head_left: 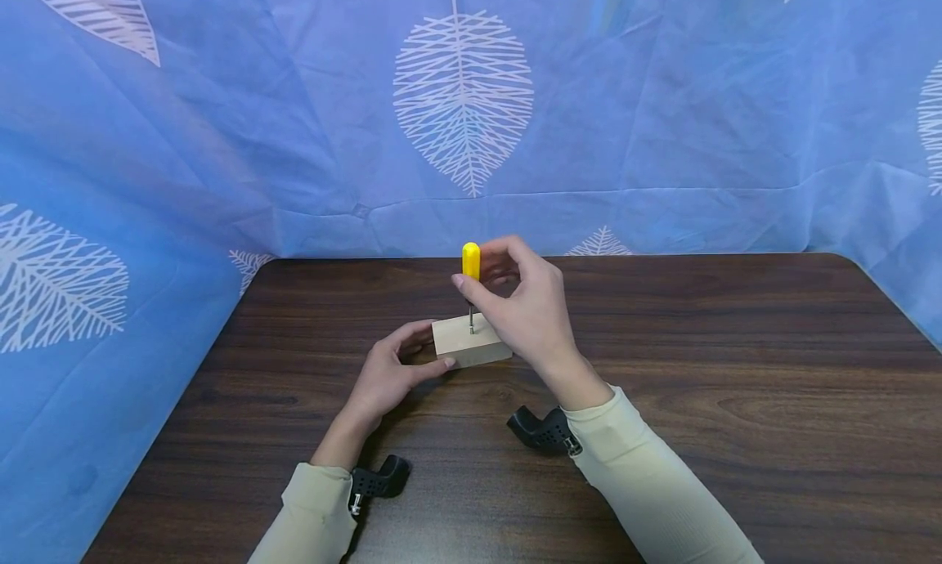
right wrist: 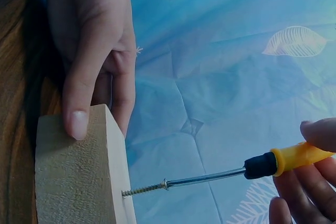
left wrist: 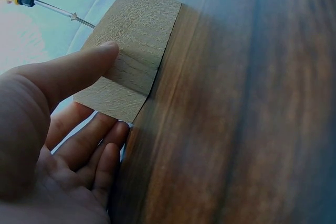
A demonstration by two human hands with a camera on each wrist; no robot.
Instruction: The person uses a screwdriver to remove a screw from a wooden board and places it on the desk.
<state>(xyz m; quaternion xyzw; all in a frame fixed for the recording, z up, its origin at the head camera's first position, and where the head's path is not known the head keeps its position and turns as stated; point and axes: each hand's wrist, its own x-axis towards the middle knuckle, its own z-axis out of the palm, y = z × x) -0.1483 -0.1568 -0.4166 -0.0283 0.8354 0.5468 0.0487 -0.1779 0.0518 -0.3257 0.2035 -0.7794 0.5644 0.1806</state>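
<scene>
A pale wooden block (head_left: 474, 353) lies on the dark table. My left hand (head_left: 386, 372) grips its left end, thumb on the near side and fingers behind. A screw (right wrist: 144, 190) stands in the block's top face, most of its thread showing above the wood. The tip of a screwdriver (right wrist: 207, 177) with a yellow and black handle meets the screw head, the shaft roughly in line with the screw. My right hand (head_left: 533, 306) pinches the yellow handle (head_left: 471, 260) between thumb and fingers, above the block. In the left wrist view the right hand is mostly cut off.
The dark wood-grain table (head_left: 736, 384) stretches away on both sides of the block. Behind it hangs a blue cloth (head_left: 316, 123) with white leaf prints. Black wrist mounts (head_left: 383, 477) are strapped at both sleeves, low over the table.
</scene>
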